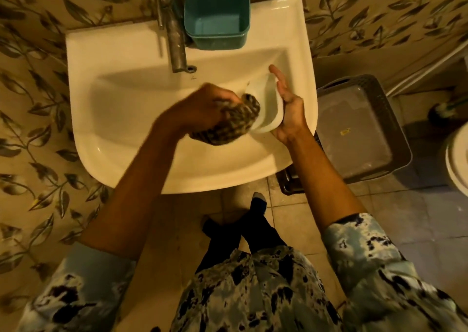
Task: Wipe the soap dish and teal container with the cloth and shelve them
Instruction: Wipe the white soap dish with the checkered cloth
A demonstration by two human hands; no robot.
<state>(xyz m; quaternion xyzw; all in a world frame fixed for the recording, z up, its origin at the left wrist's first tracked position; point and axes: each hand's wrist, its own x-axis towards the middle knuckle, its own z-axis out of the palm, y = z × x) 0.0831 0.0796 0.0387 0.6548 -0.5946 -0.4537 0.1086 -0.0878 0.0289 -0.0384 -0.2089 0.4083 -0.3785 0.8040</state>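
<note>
The soap dish (268, 106) is white, glossy plastic with rounded corners and a raised rim, tipped up on its edge so its hollow faces left. It is held over the right half of the white sink (141, 154), above the basin and not touching it. The right hand (288, 108) supports it from behind: the palm lies flat against the back of the dish, fingers stretched and loosely spread, the thumb hooked at the near lower corner. The left hand (202, 108) is closed into a fist around a bunched cloth (235, 123), mottled brown and cream, and presses that wad into the hollow of the dish; this hand is blurred.

The teal container (216, 18) is a rounded rectangular tub, open at the top, with a paler floor and some grime on its near outer wall. It stands on the far ledge of the sink, just right of the metal tap (174, 40), whose spout reaches over the basin.

The left half of the basin is open. On the right the sink's edge runs close behind the right hand, and beyond it a grey basket (390, 129) stands on the tiled floor (379, 210). A leaf-patterned wall (33, 103) closes the left and far sides.
</note>
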